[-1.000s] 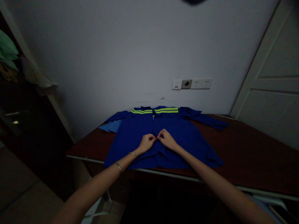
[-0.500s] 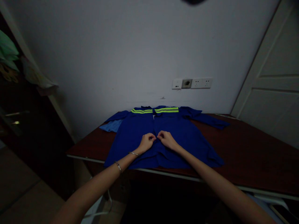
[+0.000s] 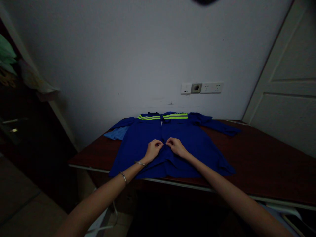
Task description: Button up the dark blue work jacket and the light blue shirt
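Observation:
A dark blue work jacket (image 3: pixel 138 141) with yellow-green reflective stripes across the chest lies spread on the dark red-brown table (image 3: pixel 259 154), collar toward the wall, hem at the front edge. At the middle of its front opening, my left hand (image 3: pixel 153 149) pinches the jacket's edge between thumb and fingers. Just to the right, almost touching it, my right hand (image 3: pixel 176 146) is closed in a like pinch on the other front edge. The fingertips hide whatever small fastening may be there. A lighter blue cloth (image 3: pixel 117 133) shows from under the jacket's left sleeve.
Behind the table rises a pale wall with a row of sockets (image 3: pixel 202 88). A white panelled door (image 3: pixel 291 85) stands at the right. On the left is a dark door with a handle (image 3: pixel 11 121) and hanging cloths (image 3: pixel 37 80). A white cable (image 3: pixel 115 214) runs below the table.
Both hands stay pinched at the jacket's front with a very slight shift; the fingertips are a little farther apart. The whole view has moved slightly. The jacket lies as before.

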### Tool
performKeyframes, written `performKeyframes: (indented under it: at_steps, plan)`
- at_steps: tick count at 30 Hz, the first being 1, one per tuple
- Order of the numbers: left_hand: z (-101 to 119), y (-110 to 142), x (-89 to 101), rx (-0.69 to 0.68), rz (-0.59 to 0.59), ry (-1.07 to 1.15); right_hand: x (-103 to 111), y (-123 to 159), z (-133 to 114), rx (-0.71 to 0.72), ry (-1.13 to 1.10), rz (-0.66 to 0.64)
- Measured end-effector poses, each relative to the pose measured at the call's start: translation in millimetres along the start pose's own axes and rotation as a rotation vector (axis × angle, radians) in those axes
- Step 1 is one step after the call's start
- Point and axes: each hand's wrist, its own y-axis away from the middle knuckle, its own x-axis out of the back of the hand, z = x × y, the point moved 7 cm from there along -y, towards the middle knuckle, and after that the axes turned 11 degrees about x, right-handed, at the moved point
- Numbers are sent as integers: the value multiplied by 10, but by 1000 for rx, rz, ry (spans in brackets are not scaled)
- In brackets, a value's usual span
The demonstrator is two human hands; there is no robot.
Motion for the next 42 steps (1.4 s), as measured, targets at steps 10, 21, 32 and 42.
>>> performKeyframes:
  at_steps: [10,21,32,42]
  plan:
    - [1,12,-46,-13,-62,-4,23,9,-71,26,12,-7]
    - [65,10,-81,-9,-78,-92,-18,18,-111,4,70,-35]
    - [107,33,-80,-66,-79,-147,-27,19,-114,14,177,-49]
    - [136,51,-62,-72,-85,-134,-19,4,163,-250,-89,-8]
